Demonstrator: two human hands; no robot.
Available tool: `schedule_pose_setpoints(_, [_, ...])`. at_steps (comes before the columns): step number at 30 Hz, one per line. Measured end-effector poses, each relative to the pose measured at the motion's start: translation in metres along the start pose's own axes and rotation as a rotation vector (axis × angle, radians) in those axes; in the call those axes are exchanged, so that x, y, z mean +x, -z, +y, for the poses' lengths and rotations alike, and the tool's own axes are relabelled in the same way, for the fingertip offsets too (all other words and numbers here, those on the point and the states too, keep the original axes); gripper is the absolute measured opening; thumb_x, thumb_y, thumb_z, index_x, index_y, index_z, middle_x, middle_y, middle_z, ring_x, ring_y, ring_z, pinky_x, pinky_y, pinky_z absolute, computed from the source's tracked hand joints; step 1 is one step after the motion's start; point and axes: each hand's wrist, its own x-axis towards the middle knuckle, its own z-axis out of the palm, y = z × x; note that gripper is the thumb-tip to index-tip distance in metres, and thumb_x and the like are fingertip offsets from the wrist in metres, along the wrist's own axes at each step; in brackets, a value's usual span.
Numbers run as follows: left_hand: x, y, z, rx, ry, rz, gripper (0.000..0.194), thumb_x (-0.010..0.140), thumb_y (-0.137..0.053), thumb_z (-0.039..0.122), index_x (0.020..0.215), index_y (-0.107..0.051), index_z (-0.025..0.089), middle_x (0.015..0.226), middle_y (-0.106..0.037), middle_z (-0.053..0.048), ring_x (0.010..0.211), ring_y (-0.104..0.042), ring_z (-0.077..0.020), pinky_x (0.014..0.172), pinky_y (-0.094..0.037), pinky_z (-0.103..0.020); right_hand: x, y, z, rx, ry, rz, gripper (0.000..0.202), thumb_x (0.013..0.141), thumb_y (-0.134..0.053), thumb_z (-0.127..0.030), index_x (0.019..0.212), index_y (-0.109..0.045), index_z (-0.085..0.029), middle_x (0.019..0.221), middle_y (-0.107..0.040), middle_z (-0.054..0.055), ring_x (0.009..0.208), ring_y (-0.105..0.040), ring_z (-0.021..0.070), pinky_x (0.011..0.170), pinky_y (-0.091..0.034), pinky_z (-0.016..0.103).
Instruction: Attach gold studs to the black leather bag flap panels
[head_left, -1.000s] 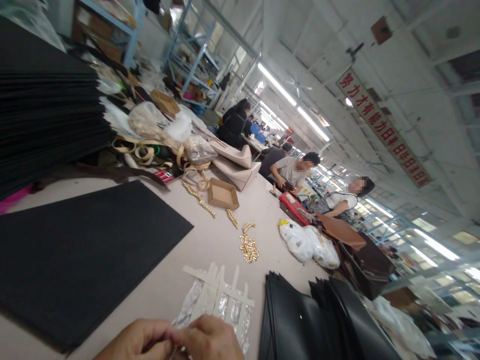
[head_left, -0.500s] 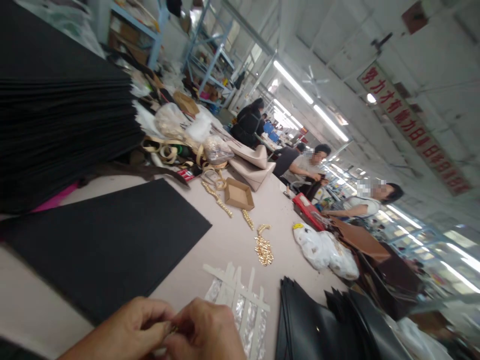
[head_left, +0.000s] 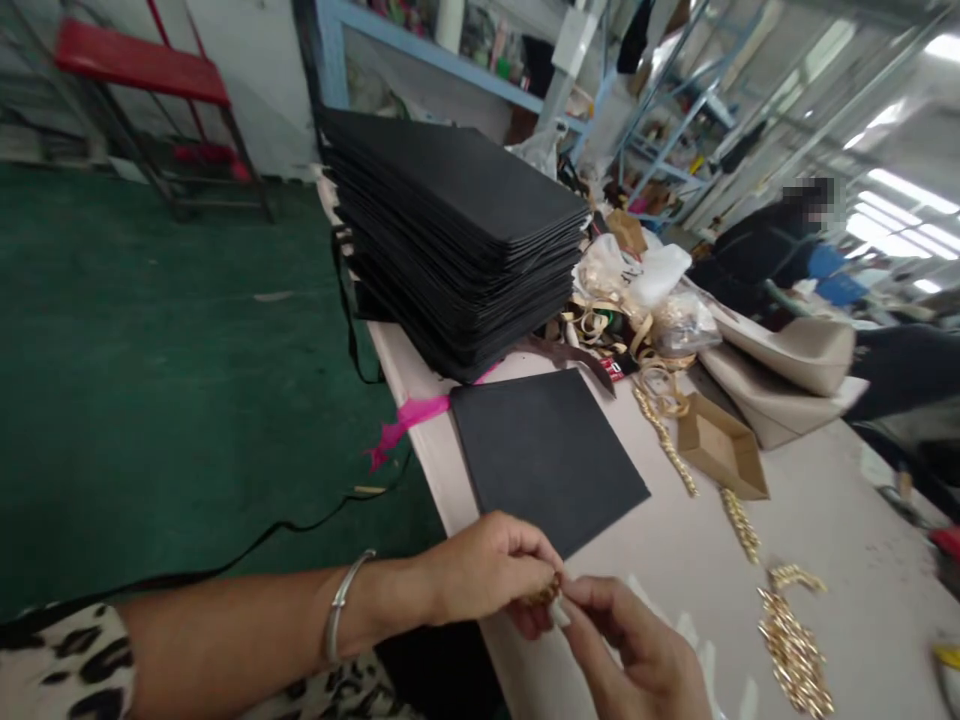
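Two hands are meeting at the near edge of the table [head_left: 810,520] as I am watching from afar: the left hand [head_left: 480,575], bangle on its wrist, is pinching a small gold chain piece [head_left: 541,594] between thumb and fingertips, while the right hand [head_left: 637,650] is closing its thumb and forefinger on the same piece from the other side. The piece is hanging just past the table's left edge, over the green floor [head_left: 150,350]; my judgement is that a slipped pinch could be dropping it there, out of easy reach, and a snagged link could be twisting the chain. Going rightward, a single black sheet [head_left: 544,455] is lying flat just beyond the hands, with a tall stack of black sheets [head_left: 457,230] sitting farther back. Right of that, a shallow cardboard tray [head_left: 720,450] is lying open; what it is holding I cannot tell, though it is looking bare. Gold chain lengths [head_left: 791,650] are trailing loose beside it, toward the near right. Clear plastic bags [head_left: 675,320] beyond are holding more gold-toned hardware, beside beige handbags [head_left: 787,370]. A seated person [head_left: 765,250] is working at the far right.
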Motion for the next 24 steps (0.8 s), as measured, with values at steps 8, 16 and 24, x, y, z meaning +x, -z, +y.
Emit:
schedule_pose_setpoints(8, [-0.04,0.052,0.002,-0.241,-0.105,0.19,0.034,0.075,-0.07,0.033,0.101,-0.067,0.011,0.086,-0.069,-0.006,0.074,-0.066,-0.0143,0.072,-0.055,-0.03,0.09,-0.004,0.002,-0.259,0.041,0.106,0.03,0.086,-0.063,-0.046,0.092,-0.075,-0.02,0.08,-0.076,0.005,0.066,-0.068,0.0185,0.065,-0.054,0.029])
schedule_pose_setpoints(16, [-0.065,0.062,-0.01,0.068,-0.023,0.393,0.049,0.08,-0.065,0.044,0.118,-0.059,0.014,0.065,-0.054,0.006,0.049,-0.039,-0.007,0.046,-0.031,-0.021,0.096,-0.022,0.022,-0.422,0.173,-0.009,0.025,0.091,-0.057,-0.042,0.09,-0.073,-0.023,0.084,-0.074,0.004,0.077,-0.069,0.0204,0.073,-0.052,0.031])
schedule_pose_setpoints(24, [-0.063,0.066,-0.018,0.213,-0.102,0.458,0.034,0.082,-0.062,0.046,0.102,-0.058,0.018,0.073,-0.057,0.005,0.059,-0.047,-0.0092,0.056,-0.037,-0.023,0.046,-0.015,0.034,-0.171,-0.018,-0.114,0.031,0.092,-0.058,-0.045,0.11,-0.076,-0.027,0.108,-0.076,0.004,0.102,-0.07,0.0212,0.087,-0.054,0.03])
